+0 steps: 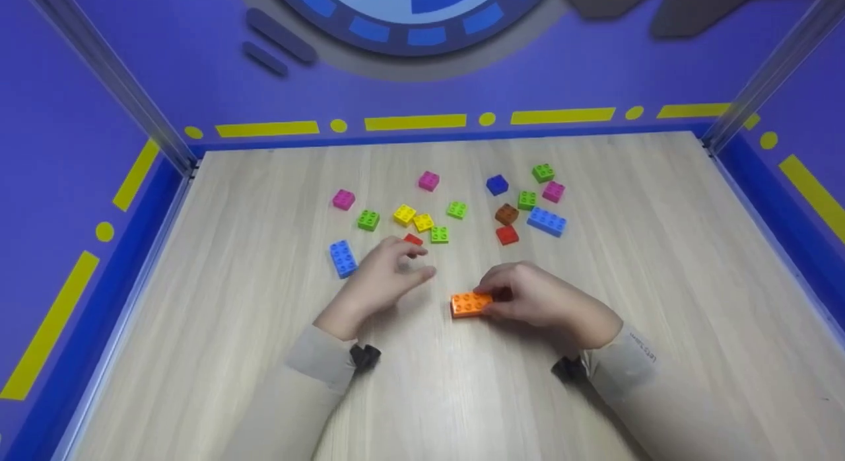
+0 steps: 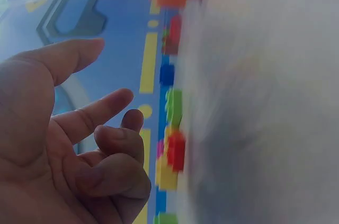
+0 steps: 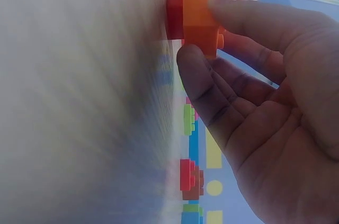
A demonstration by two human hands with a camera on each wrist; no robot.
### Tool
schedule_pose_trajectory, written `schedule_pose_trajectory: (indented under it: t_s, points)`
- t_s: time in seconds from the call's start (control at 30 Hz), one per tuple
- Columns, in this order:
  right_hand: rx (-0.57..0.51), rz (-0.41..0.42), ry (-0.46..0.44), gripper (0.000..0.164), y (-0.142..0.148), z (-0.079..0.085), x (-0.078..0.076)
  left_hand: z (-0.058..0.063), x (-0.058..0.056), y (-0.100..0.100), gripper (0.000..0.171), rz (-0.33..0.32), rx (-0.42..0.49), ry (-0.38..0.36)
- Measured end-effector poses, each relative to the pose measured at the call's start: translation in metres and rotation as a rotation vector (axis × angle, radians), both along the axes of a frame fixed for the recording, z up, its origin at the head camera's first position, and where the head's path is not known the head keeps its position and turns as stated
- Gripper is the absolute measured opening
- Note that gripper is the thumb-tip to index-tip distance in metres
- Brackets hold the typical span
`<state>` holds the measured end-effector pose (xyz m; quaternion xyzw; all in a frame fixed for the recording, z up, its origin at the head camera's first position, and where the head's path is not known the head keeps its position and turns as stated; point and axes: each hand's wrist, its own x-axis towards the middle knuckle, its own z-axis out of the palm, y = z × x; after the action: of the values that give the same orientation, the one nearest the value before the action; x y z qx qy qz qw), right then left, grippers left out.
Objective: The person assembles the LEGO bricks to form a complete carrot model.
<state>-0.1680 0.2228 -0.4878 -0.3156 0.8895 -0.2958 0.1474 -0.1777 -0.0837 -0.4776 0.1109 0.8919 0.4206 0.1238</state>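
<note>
My right hand point(image 1: 531, 294) pinches the right end of a long orange toy brick point(image 1: 470, 304) between thumb and fingers. Under the orange brick, a red brick point(image 3: 175, 8) shows in the right wrist view, close over the table. To the left is my left hand point(image 1: 386, 276), holding nothing, its thumb and index finger apart and its other fingers loosely bent. In the head view its fingertips partly cover a red brick point(image 1: 413, 239). A long blue brick point(image 1: 342, 258) lies just left of that hand.
On the wooden table point(image 1: 231, 316), several yellow, green, pink, brown and blue bricks lie scattered beyond the hands. Another long blue brick point(image 1: 546, 221) lies at the right, near a small red brick point(image 1: 507, 234). Blue-purple panels point(image 1: 422, 98) wall in the back and sides.
</note>
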Motion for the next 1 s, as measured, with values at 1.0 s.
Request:
schedule_pose_trajectory:
  t_s: [1.0]
  points:
    - [0.012, -0.011, -0.009, 0.028, 0.000, 0.000, 0.001, -0.012, -0.038, -0.116, 0.087, 0.143, -0.122, -0.108]
